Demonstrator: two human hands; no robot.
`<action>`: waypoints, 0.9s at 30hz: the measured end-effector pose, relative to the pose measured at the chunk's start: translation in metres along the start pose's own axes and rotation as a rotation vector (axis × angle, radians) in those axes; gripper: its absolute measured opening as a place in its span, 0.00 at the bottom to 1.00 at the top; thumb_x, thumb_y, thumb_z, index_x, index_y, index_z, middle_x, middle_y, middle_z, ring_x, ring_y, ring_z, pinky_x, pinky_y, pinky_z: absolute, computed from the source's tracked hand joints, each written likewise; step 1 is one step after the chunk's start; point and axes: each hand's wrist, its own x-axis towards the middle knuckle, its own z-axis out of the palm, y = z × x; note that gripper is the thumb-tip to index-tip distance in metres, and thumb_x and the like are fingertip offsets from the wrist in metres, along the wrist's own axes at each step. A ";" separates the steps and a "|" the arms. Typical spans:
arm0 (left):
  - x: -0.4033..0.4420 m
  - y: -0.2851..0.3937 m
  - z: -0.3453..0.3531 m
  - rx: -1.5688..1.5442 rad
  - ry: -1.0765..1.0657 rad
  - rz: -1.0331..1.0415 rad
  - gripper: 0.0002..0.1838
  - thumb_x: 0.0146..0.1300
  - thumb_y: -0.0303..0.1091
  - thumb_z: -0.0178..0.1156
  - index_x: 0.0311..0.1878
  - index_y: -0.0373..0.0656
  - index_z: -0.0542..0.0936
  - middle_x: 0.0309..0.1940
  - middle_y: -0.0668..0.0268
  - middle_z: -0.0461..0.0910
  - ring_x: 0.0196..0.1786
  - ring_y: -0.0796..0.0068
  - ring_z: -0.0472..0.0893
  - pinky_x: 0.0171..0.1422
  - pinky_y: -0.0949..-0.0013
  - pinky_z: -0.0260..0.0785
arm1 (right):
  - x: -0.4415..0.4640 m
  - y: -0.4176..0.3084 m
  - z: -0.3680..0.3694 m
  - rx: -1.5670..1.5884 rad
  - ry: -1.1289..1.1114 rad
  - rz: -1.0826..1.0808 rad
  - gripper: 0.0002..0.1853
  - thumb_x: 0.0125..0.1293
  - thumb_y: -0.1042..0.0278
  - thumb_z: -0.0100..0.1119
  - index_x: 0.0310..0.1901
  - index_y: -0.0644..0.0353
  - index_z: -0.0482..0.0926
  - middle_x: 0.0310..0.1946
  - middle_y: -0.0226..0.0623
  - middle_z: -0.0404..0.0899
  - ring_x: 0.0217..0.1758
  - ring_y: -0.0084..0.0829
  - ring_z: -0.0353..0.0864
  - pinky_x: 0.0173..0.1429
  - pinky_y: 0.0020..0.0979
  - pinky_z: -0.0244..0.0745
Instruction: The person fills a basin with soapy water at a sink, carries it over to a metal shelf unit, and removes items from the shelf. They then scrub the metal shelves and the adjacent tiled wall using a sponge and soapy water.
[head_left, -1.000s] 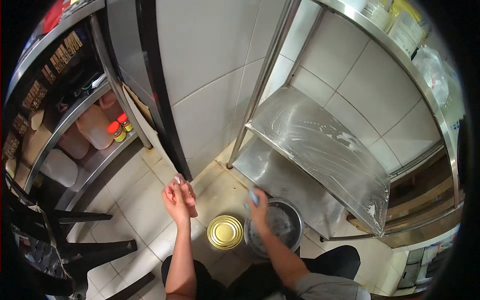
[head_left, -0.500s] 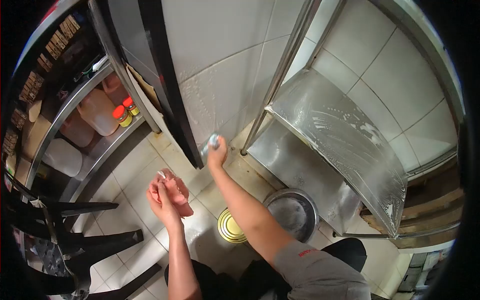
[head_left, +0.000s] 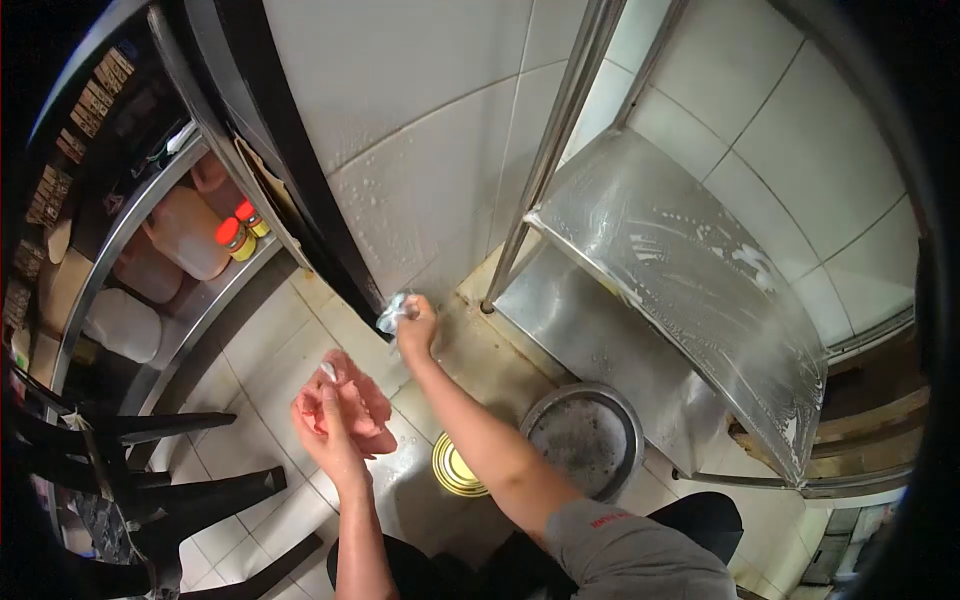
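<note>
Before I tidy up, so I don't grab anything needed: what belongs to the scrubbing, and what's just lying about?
Job: foamy scrubber (right hand), pink item (left hand), wall, probably basin.
Apparently lying about: red-lidded jars, plastic jugs.

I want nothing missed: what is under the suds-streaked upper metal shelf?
A lower metal surface shows past the front of the upper metal shelf. Its farther part is covered by that shelf, so anything there cannot be seen.
</note>
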 end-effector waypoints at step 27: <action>0.037 -0.017 -0.007 0.159 0.097 0.175 0.18 0.65 0.44 0.57 0.41 0.35 0.73 0.42 0.57 0.69 0.46 0.65 0.72 0.52 0.63 0.64 | 0.085 -0.478 -0.022 -0.147 0.337 -1.430 0.18 0.62 0.78 0.53 0.53 0.52 0.80 0.46 0.46 0.66 0.45 0.37 0.71 0.50 0.33 0.67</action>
